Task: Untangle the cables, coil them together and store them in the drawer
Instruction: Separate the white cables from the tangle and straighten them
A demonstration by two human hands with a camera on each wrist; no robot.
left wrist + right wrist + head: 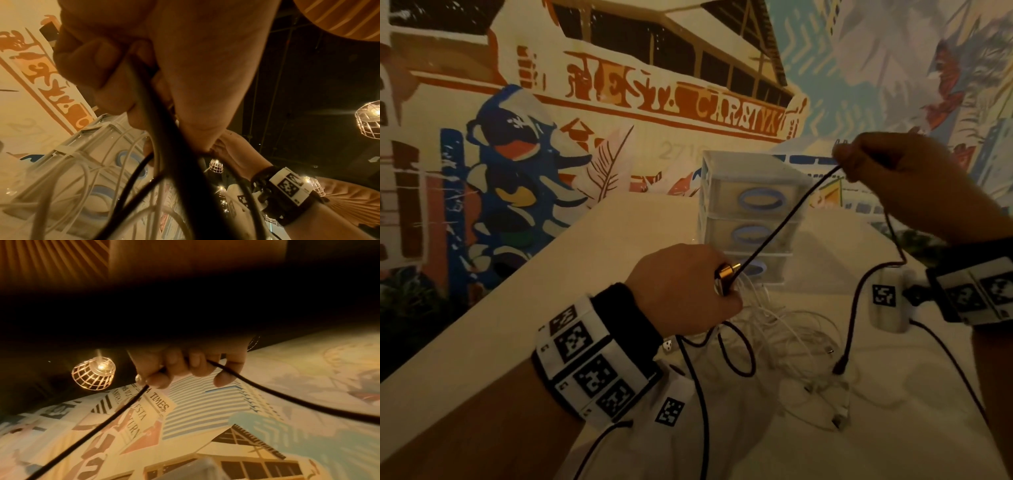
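A: Where's the black cable (pixel 784 224) now?

B: Stretched taut between the hands, off the table (pixel 592 246). The left hand (pixel 681 291) is low and near, fingers curled round the end with the gold plug (pixel 726 275). The right hand (pixel 893 178) is high, far and to the right, pinching the cable further along.

A: So its long axis?

B: A diagonal, near-left and low to far-right and high, crossing in front of the drawers (pixel 751 212). The right wrist view shows the fingers (pixel 197 365) closed on it, the cable leaving them on both sides.

A: And the rest?

B: Past the right hand it drops to the table and ends in a small plug (pixel 840 366) beside the white cables (pixel 791 335). Those lie in a loose heap just near of the drawers, between the hands. Another black loop (pixel 736 349) hangs under the left hand among the white strands; whether it's the same cable, I can't tell.

A: Which hand is closer to the heap?

B: The left, just above it. I'd judge the black cable isn't yet clear of the tangle, so that's the hand to free the loop while the right keeps the tension.

A: Drawers?

B: All three look closed.
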